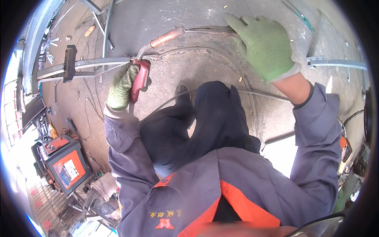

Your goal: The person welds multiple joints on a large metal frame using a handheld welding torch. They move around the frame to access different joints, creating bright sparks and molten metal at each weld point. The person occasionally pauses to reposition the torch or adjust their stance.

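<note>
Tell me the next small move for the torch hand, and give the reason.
Probably ease the welding torch tip down onto the flat steel bar in front of it. The left hand grips the red handle with the copper nozzle angled away over the floor, while the right hand presses on the thin curved rod, seemingly steadying it. Whether the tip already touches metal can't be told.
</note>
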